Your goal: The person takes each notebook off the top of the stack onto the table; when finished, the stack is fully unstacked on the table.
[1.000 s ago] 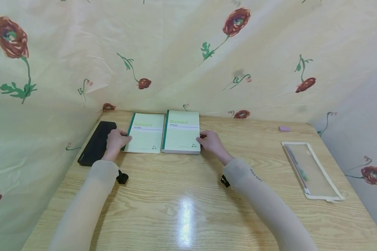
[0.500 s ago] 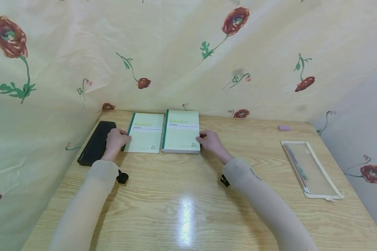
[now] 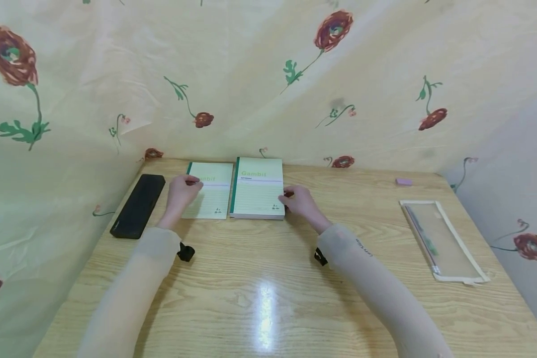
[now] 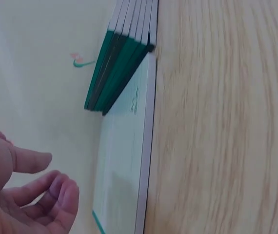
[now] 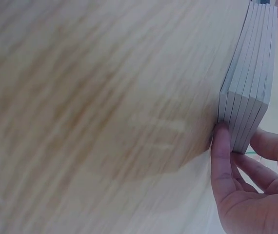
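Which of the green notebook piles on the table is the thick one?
The stack of notebooks that the right hand grips at its edge: several lie piled there. The single notebook beside it, under the left hand, lies thin and flat.

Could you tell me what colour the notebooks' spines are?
Dark green spines, clearest in the head view.

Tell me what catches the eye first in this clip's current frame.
Two pale green notebooks at the table's far edge: a thin single notebook under the left hand, and beside it a thick stack of notebooks whose right edge the right hand grips. Next, the flowered cloth behind, a black case far left and a clear pouch far right.
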Demonstrator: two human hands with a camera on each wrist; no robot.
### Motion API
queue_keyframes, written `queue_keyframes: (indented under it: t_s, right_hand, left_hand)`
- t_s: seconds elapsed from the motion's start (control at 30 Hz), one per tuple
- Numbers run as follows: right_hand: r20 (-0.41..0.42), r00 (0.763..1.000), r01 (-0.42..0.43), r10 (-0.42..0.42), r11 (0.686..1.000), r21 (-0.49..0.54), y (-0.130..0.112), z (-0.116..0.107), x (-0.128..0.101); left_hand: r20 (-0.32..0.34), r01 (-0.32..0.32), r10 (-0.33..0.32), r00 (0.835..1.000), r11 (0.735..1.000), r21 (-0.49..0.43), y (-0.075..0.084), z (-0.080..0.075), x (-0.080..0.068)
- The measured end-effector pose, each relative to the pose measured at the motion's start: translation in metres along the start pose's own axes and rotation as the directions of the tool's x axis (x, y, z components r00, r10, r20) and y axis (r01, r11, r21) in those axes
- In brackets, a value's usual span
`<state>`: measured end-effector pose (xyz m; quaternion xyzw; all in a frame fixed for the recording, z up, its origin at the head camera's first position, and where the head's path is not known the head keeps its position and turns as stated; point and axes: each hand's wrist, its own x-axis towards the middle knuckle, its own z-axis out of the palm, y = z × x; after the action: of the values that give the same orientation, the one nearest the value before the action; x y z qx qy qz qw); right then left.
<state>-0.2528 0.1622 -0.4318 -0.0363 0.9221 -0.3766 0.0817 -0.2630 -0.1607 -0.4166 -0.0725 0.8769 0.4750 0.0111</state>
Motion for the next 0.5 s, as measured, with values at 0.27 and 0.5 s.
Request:
queue_keyframes:
  t_s: [0.27,0.5]
  right_hand:
    - [-0.013,1.0,-0.011,0.011,1.0,0.002,0.001,-0.001,0.001]
    - [-0.025,1.0,-0.014,0.014,1.0,-0.004,0.003,0.0,0.003]
  left_hand:
    - [0.129,-0.013,0.022,0.991,0.997,-0.07,0.01,0.031,-0.004]
    - [0.166,-0.007,0.031,0.986,0.99,-0.144,0.015,0.053,-0.007]
